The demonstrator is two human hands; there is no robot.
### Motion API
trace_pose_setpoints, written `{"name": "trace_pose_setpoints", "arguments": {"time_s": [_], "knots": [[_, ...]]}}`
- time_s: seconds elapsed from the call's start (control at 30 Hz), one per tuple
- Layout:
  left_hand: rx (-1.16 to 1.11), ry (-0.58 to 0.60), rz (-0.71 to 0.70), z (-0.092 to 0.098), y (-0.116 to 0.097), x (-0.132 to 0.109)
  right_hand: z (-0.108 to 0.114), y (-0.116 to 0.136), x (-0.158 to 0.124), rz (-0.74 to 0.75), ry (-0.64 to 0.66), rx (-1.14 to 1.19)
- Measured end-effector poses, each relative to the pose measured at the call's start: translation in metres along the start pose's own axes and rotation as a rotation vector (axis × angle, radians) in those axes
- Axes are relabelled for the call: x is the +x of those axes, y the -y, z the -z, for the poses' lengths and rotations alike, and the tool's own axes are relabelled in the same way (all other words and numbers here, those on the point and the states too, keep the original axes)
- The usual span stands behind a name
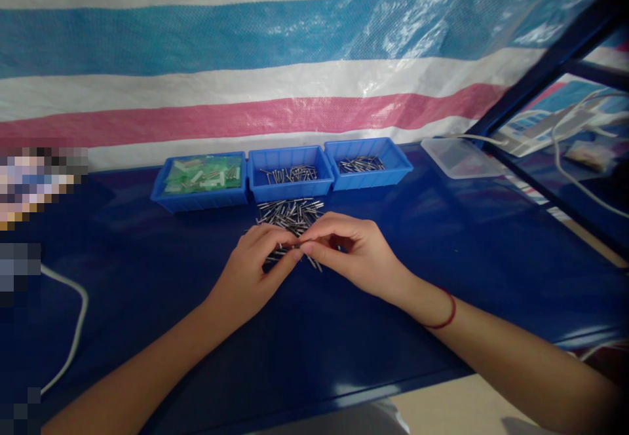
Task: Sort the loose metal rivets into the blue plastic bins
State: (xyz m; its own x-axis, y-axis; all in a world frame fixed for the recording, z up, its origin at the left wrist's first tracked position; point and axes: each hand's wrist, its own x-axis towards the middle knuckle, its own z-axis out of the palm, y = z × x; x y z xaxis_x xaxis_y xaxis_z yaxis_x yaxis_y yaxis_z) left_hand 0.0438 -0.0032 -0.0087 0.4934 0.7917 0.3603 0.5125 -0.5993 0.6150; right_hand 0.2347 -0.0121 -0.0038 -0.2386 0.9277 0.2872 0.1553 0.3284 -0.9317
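Over a loose pile of thin metal rods (289,213) on the dark blue table, my two hands meet fingertip to fingertip. My left hand (258,255) pinches a small, thin metal rod (295,246) between thumb and forefinger. My right hand (351,248) is closed in a pinch at the same spot, its thumb and forefinger around the other end. Fingertips cover most of the held piece, so its exact kind cannot be made out. Part of the pile lies hidden behind both hands.
Behind the pile stand three blue bins: the left bin (201,202) holds green bags, the middle bin (292,191) and right bin (376,178) metal rods. A clear plastic lid or tray (462,158) lies right of them. A white cable (81,310) runs at left.
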Motion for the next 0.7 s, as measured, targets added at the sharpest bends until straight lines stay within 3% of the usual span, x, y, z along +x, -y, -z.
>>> {"name": "trace_pose_setpoints", "arguments": {"time_s": [0.27,0.4,0.47,0.57,0.7], "knots": [[-0.001,-0.107,-0.011,0.003,0.003,0.0,0.0,-0.006,0.002,0.101,-0.017,-0.147],[0.094,-0.101,-0.038,0.004,0.0,-0.001,0.001,-0.009,0.003,0.181,0.055,-0.278],[0.181,-0.077,-0.033,0.004,-0.001,-0.002,0.003,-0.012,0.004,0.154,0.045,-0.272],[0.309,-0.03,-0.027,0.006,0.0,-0.002,0.015,-0.019,0.012,0.005,-0.142,-0.152],[0.522,0.084,-0.147,0.019,0.006,0.001,0.047,-0.03,0.03,-0.148,-0.475,-0.03]]}}
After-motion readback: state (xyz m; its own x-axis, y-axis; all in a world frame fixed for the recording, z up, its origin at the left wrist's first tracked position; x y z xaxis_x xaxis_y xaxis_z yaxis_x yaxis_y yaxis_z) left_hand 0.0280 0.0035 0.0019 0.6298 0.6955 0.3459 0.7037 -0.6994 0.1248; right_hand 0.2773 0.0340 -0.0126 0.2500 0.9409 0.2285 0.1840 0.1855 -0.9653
